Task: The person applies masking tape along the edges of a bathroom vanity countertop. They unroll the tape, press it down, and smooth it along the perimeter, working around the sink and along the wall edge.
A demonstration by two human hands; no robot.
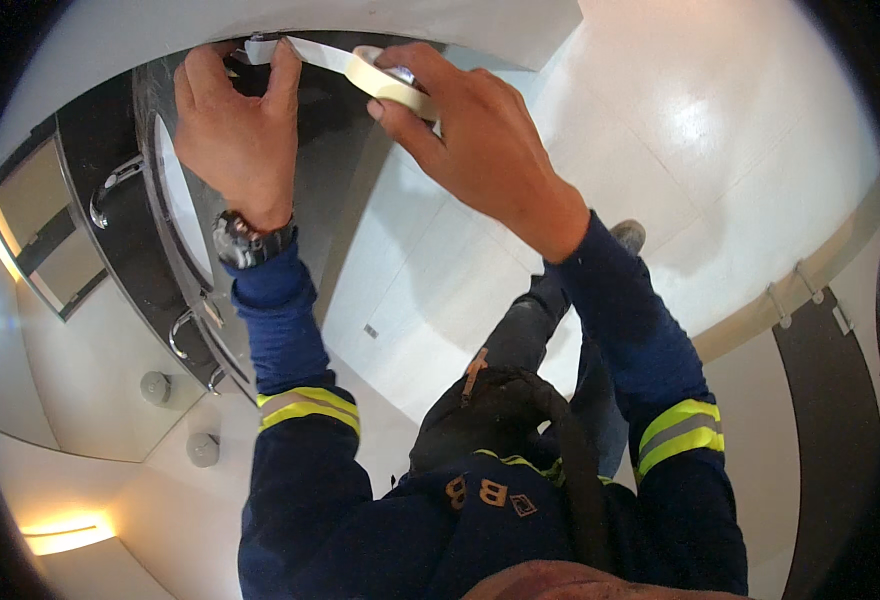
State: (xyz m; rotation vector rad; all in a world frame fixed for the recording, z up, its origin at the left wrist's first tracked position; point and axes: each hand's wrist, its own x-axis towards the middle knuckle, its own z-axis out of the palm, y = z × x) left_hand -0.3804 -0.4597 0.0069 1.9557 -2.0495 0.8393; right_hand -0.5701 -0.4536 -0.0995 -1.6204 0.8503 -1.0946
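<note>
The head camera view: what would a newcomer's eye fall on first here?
Probably the pale tape roll near the top centre, held in the person's right grip, with a strip running across to the left grip. Lower down, bright yellow-green bands circle both dark blue sleeves. At the left, a shiny curved tap stands out against a dark surface.

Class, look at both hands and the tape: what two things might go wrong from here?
The tape strip, stretched between the left hand and the tape roll, might twist or stick crookedly. The roll, gripped only by the fingers of the right hand, could slip and fall.
</note>
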